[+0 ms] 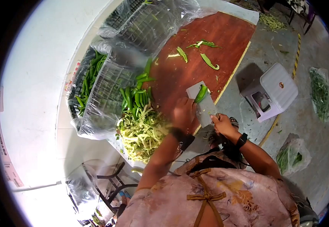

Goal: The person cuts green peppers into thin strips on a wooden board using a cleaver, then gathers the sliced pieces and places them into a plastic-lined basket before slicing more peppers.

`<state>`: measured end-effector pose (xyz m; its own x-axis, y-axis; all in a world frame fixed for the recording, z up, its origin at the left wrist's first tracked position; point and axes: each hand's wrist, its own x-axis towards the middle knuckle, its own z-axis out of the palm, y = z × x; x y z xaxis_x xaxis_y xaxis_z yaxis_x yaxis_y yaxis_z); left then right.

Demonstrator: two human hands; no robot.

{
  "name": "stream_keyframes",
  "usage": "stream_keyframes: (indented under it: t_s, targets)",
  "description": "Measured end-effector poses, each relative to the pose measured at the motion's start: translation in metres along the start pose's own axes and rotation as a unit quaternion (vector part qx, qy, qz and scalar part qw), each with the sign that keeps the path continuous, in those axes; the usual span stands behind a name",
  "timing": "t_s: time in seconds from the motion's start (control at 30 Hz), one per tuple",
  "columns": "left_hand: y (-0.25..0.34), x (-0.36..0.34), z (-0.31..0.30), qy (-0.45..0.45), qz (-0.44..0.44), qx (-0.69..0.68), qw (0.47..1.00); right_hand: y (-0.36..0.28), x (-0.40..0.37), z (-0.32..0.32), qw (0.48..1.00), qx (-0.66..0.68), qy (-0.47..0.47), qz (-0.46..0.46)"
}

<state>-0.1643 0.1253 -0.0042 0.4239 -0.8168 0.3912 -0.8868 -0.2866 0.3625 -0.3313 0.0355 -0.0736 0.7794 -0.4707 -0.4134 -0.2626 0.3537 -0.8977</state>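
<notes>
My right hand (222,124) is closed at the near end of a wide grey cleaver (206,106) by the table's front edge. A green pepper (201,93) lies over the blade, its tip toward my left hand (183,112). That hand is beside the blade's left side, blurred, and its fingers are too smeared to read. Left of it are a pile of whole green peppers (136,98) and a heap of pale green pepper scraps (141,132). Split pepper pieces (210,61) lie farther up the red-brown tabletop (194,34).
Plastic-lined crates (109,89) line the table's left side, one with green peppers (92,72). A white stool (280,86) stands on the floor at right, near two bags of greens (320,94). A dark metal chair frame (115,178) is at lower left.
</notes>
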Motion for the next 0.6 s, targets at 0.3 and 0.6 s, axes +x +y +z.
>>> stream_keyframes:
  t_s: [0.3,0.6]
  targets:
    - [0.001,0.007,0.007,0.008,0.026,0.017,0.999,0.015,-0.002,-0.001,1.0,-0.021,-0.004,-0.019]
    - [-0.03,0.004,0.039,-0.006,0.031,0.072,0.997,-0.015,0.017,0.015,0.982,-0.172,0.041,-0.07]
